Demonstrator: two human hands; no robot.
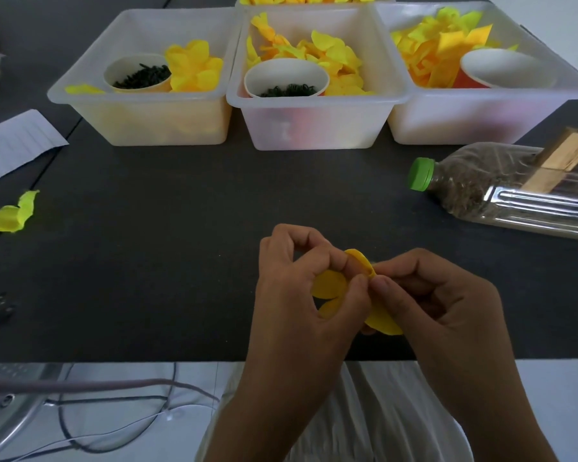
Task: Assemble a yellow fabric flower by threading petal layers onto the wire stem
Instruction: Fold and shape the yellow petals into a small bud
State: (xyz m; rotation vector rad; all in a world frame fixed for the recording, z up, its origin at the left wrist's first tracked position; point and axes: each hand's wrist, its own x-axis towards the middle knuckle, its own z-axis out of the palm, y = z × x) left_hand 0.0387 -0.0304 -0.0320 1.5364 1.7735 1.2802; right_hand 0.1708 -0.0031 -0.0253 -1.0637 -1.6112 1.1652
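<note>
— Both hands sit closest, just above the near edge of the dark table [181,261]. Why so low and so tight together?

— My guess is that fine work wants steady wrists. The left hand [301,295] and right hand [431,305] meet thumb to thumb over a yellow petal layer [329,288].

— Are they gripping it?

— Yes. The left pinches the fabric between thumb and curled fingers; the right pinches its other side, fingers folded in. Neither is loose or flat.

— And the wire stem?

— I cannot see it; it may be hidden inside the pinch.

— Why the tubs straight ahead?

— Probably for easy reach. Three clear bins [314,101] hold spare petals [194,66], and paper cups [286,78] keep small dark green pieces together. A plastic bottle [514,191] lies on its side to the right.
</note>
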